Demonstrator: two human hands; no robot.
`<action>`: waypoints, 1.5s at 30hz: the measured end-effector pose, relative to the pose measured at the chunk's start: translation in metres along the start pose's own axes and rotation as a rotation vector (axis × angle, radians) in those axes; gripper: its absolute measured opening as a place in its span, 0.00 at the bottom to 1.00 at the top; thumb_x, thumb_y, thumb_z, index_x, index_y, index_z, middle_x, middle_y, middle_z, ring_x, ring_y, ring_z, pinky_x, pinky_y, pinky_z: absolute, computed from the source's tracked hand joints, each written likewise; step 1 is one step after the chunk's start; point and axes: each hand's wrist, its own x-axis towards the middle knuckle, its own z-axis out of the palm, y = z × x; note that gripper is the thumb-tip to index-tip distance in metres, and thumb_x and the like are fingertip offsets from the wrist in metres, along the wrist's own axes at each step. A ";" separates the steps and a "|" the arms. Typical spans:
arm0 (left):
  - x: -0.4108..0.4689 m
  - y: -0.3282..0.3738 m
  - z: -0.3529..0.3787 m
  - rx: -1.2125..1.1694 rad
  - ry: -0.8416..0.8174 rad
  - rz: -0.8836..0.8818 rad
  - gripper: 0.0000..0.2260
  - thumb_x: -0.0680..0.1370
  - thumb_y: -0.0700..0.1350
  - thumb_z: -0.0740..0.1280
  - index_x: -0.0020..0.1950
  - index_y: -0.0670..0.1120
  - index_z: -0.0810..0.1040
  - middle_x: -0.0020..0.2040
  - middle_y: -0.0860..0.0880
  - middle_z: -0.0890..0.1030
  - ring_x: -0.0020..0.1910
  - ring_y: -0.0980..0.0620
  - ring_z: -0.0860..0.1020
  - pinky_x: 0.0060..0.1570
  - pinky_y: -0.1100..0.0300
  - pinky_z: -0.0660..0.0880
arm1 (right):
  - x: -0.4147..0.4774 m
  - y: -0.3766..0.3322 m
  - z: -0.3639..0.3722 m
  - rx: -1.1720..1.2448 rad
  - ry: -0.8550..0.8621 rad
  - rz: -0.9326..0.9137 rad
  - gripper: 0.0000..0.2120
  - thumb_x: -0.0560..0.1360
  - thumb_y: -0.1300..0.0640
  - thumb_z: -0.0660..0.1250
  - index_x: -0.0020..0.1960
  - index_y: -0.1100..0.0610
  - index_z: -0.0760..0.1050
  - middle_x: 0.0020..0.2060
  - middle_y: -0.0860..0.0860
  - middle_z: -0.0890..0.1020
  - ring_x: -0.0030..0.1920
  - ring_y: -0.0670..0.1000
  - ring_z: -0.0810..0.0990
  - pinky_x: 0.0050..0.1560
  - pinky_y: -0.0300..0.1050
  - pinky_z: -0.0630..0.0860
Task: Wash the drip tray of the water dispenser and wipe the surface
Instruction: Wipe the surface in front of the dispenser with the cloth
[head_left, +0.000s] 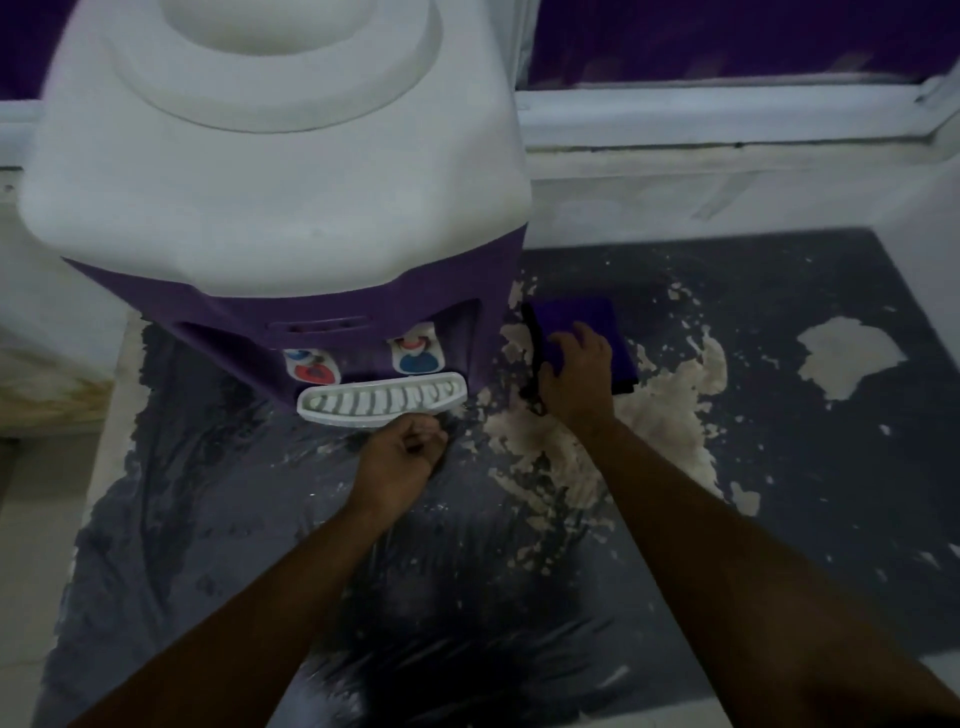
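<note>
Under the taps of the water dispenser (270, 171), the drip tray (382, 402) sits in its slot; your left hand (402, 460), curled closed just at its front lip, holds nothing visible, seemingly ready to pull, while your right hand (574, 376) presses the purple cloth (576, 317), parked nearby for wiping.

You see a water dispenser (270, 171) of smooth matt plastic, white above and purple below, with a white slotted plastic drip tray (382, 401). The purple cloth (582, 332) looks soft and matt. The table (779, 467) has a dark coating, flaking to rough pale patches.
</note>
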 end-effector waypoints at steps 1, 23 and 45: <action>0.002 0.000 0.002 0.008 -0.014 0.004 0.03 0.75 0.36 0.69 0.47 0.42 0.79 0.43 0.49 0.81 0.44 0.57 0.78 0.48 0.69 0.73 | 0.008 0.004 -0.001 -0.067 -0.063 0.013 0.25 0.77 0.54 0.64 0.72 0.58 0.66 0.76 0.61 0.58 0.76 0.65 0.54 0.71 0.60 0.61; -0.016 -0.032 -0.041 0.221 -0.059 0.071 0.06 0.75 0.40 0.70 0.48 0.50 0.79 0.47 0.48 0.83 0.48 0.50 0.81 0.56 0.55 0.76 | -0.093 -0.003 0.053 -0.281 -0.331 0.007 0.34 0.76 0.32 0.39 0.78 0.43 0.39 0.79 0.49 0.39 0.77 0.64 0.34 0.72 0.67 0.35; -0.046 -0.051 -0.122 0.256 0.096 0.098 0.09 0.74 0.36 0.70 0.53 0.42 0.80 0.51 0.48 0.81 0.49 0.51 0.78 0.50 0.76 0.66 | -0.166 -0.097 0.103 -0.247 -0.357 -0.156 0.29 0.78 0.35 0.49 0.77 0.41 0.54 0.79 0.46 0.53 0.78 0.63 0.48 0.69 0.71 0.53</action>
